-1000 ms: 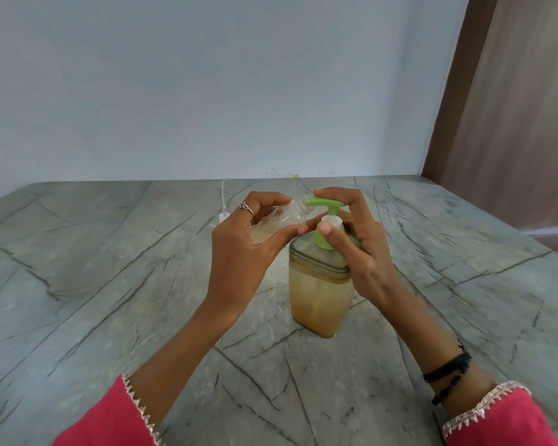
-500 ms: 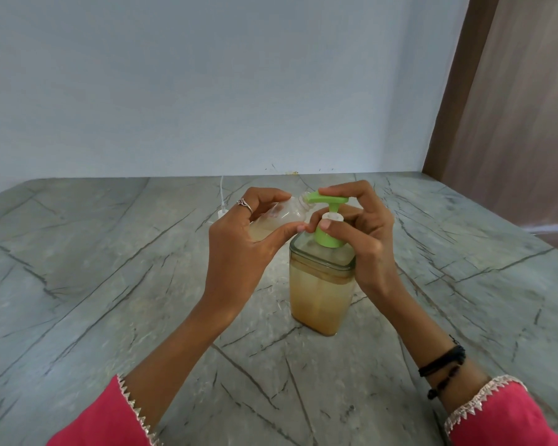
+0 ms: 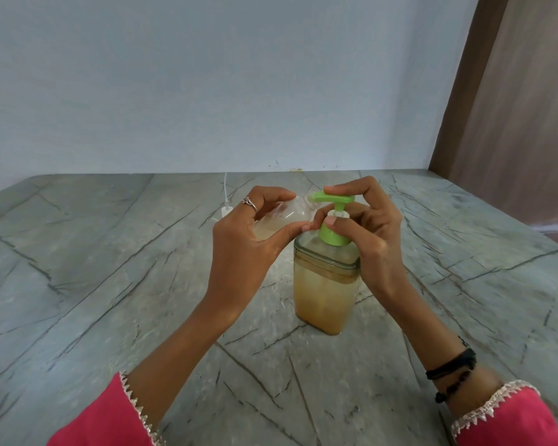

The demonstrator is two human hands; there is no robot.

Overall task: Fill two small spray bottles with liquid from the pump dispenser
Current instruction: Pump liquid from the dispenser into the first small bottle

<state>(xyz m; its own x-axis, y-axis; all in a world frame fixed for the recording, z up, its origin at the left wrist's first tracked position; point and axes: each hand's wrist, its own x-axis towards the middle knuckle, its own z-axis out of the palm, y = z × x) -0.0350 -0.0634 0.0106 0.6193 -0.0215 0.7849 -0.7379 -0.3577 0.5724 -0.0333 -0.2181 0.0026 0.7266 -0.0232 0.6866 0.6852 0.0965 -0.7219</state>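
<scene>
A clear square pump dispenser (image 3: 326, 291) with amber liquid and a green pump head (image 3: 334, 198) stands on the marble table (image 3: 110, 284). My left hand (image 3: 242, 249) holds a small clear spray bottle (image 3: 281, 218) tilted, its open mouth at the green spout; a little yellowish liquid lies in it. My right hand (image 3: 372, 230) wraps the pump: the forefinger rests on top of the raised head and the thumb presses the white collar. The second spray bottle is not visible.
A white spray cap with its thin dip tube (image 3: 226, 204) lies on the table just behind my left hand. A pale wall bounds the table at the back, and a brown wooden panel (image 3: 512, 107) stands at the right.
The green pump head has risen from its pressed-down position, and my right forefinger has lifted with it. My left hand still keeps the small bottle at the spout.
</scene>
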